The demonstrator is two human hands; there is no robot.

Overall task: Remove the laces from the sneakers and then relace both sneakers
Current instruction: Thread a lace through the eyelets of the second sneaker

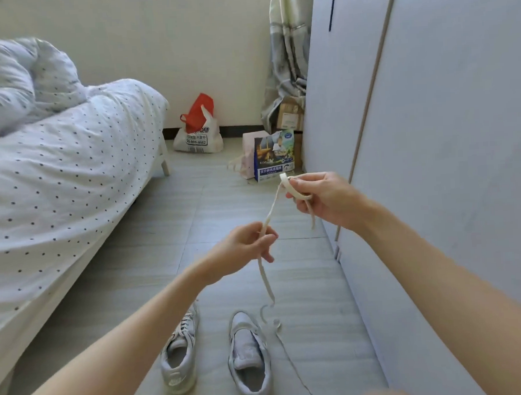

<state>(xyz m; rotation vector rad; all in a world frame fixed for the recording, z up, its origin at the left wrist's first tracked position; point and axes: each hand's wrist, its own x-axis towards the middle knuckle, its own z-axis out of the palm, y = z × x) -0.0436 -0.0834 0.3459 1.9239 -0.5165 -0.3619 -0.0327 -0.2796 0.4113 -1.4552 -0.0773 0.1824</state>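
The lace (270,215) runs on a slant between both hands: the right hand (322,198) grips its looped upper end, far and right, and the left hand (243,248) pinches it lower down. Its tail hangs straight down toward the right sneaker (251,358), which looks unlaced, toe pointing away; the left hand is nearer. The left sneaker (181,352) looks laced.

Soft, even daylight fills the room, brightest on the wall (169,36) and bed (70,165), with faint shadows on the floor (171,238), while wide-angle distortion bends the wardrobe (429,98) edges and the pillow (12,83) at top left is smeared by blur.
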